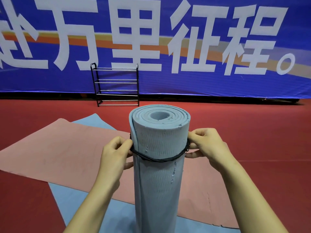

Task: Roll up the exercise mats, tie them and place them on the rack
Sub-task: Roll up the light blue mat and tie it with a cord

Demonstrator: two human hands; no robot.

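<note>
A rolled grey-blue exercise mat [158, 165] stands upright in front of me, its spiral end facing up. A black cord [159, 159] circles the roll a little below the top. My left hand [114, 155] pinches the cord at the roll's left side. At the right side my right hand [207, 147] pinches the cord by a small knot or clip. A pink mat [55, 152] lies flat on the floor behind the roll, on top of a flat light-blue mat [70, 199]. The black metal rack [116, 84] stands empty against the far wall.
The floor [252, 132] is red sports flooring, open to the right and toward the rack. A big blue banner [202, 47] with white characters covers the back wall. The flat mats spread left and below the roll.
</note>
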